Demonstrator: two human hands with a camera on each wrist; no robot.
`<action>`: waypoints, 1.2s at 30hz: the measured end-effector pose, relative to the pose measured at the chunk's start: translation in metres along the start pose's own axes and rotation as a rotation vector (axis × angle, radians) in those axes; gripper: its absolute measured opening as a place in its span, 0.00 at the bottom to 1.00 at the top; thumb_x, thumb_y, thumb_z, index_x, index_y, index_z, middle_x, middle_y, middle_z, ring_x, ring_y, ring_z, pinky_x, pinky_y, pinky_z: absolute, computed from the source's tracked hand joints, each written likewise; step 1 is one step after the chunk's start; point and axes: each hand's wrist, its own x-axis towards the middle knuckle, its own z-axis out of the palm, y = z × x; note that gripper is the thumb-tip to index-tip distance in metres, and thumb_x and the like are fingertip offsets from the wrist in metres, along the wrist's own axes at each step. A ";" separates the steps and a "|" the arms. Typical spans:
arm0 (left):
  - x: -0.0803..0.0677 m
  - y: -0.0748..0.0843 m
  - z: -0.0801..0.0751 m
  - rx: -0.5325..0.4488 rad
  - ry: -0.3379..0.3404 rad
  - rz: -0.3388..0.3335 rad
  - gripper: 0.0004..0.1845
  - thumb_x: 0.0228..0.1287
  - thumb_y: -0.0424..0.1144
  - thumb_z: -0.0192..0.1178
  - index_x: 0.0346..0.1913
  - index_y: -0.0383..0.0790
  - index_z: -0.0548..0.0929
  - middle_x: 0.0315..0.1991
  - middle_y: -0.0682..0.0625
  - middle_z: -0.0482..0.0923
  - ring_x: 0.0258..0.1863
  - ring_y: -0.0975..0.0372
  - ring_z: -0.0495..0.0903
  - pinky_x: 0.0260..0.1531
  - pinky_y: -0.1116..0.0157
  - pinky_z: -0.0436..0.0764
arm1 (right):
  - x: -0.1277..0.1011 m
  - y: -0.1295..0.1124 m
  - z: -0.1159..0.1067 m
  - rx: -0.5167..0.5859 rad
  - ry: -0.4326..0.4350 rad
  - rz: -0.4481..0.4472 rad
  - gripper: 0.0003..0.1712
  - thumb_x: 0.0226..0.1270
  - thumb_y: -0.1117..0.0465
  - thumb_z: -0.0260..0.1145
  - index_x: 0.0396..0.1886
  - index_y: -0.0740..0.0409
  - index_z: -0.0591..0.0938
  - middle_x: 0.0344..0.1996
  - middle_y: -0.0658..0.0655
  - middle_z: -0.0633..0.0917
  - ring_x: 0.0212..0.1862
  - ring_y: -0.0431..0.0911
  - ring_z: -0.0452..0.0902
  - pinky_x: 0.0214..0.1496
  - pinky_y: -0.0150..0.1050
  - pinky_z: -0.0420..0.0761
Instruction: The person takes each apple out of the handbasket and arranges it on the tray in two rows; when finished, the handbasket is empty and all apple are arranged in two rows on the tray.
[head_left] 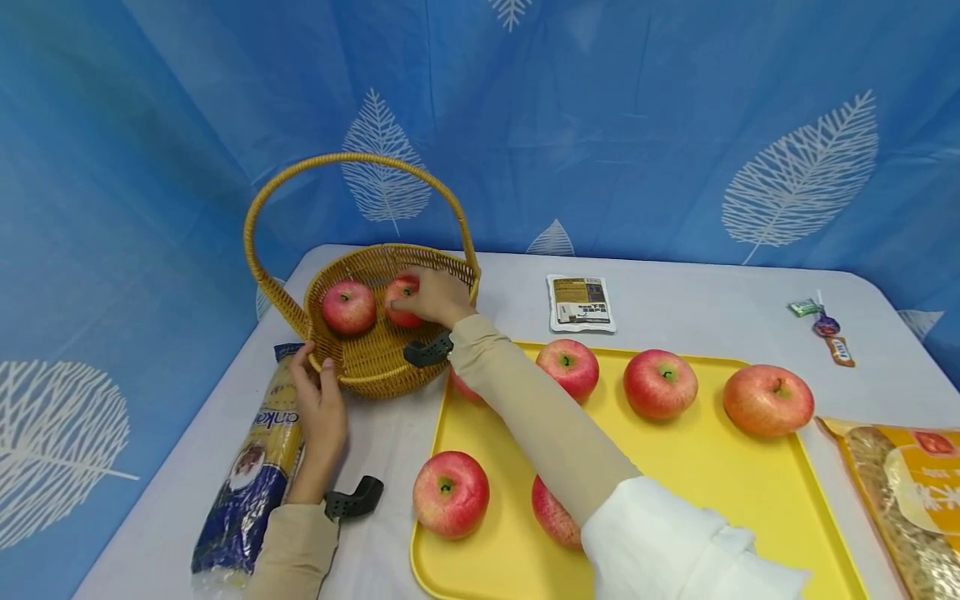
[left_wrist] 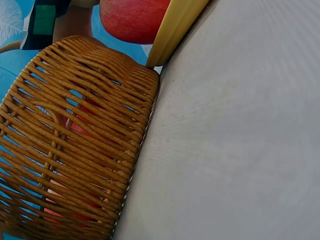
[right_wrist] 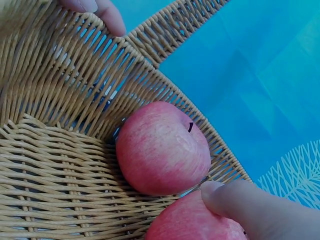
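A wicker basket (head_left: 378, 373) with a tall hoop handle stands at the table's back left. One red apple (head_left: 348, 307) lies inside it. Beside that one, my right hand (head_left: 417, 305) holds a second apple (head_left: 401, 293) low in the basket. The right wrist view shows the resting apple (right_wrist: 162, 150) against the woven wall and a fingertip (right_wrist: 250, 206) on the held apple (right_wrist: 192, 222). My left hand (head_left: 315, 364) grips the basket's near-left rim, and its fingertips (right_wrist: 102, 11) show over the rim. The left wrist view shows the basket wall (left_wrist: 75, 150) on the white table.
A yellow tray (head_left: 712, 479) with several red apples lies in front of me, right of the basket. A long pasta packet (head_left: 251, 475) sits under my left wrist. A small sachet (head_left: 580, 304), sweets (head_left: 827, 327) and an orange bag (head_left: 911, 500) lie further right.
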 end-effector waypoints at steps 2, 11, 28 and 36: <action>0.000 0.000 0.000 0.001 0.002 0.000 0.22 0.70 0.35 0.39 0.63 0.30 0.56 0.63 0.35 0.58 0.64 0.48 0.61 0.51 0.78 0.62 | 0.000 0.000 0.000 0.016 -0.002 -0.004 0.37 0.49 0.36 0.64 0.61 0.37 0.70 0.55 0.47 0.77 0.51 0.45 0.75 0.45 0.40 0.75; 0.001 0.002 0.000 0.006 0.001 -0.007 0.22 0.70 0.35 0.39 0.64 0.31 0.56 0.64 0.36 0.56 0.64 0.50 0.61 0.55 0.71 0.63 | -0.001 0.001 0.000 0.064 0.005 -0.042 0.35 0.47 0.35 0.65 0.58 0.33 0.71 0.55 0.44 0.77 0.52 0.42 0.74 0.48 0.40 0.73; -0.001 0.001 0.001 0.012 -0.002 -0.022 0.22 0.70 0.35 0.39 0.64 0.32 0.57 0.64 0.36 0.57 0.64 0.50 0.62 0.57 0.61 0.64 | -0.012 -0.001 -0.013 0.528 -0.064 0.019 0.33 0.52 0.41 0.66 0.59 0.38 0.71 0.59 0.50 0.72 0.38 0.45 0.77 0.44 0.44 0.77; 0.000 -0.002 0.000 0.011 0.014 -0.025 0.22 0.70 0.37 0.38 0.64 0.32 0.57 0.63 0.35 0.59 0.61 0.49 0.64 0.50 0.73 0.63 | -0.021 0.001 -0.027 0.688 -0.146 0.010 0.32 0.53 0.44 0.66 0.60 0.37 0.70 0.56 0.52 0.73 0.18 0.46 0.74 0.33 0.49 0.77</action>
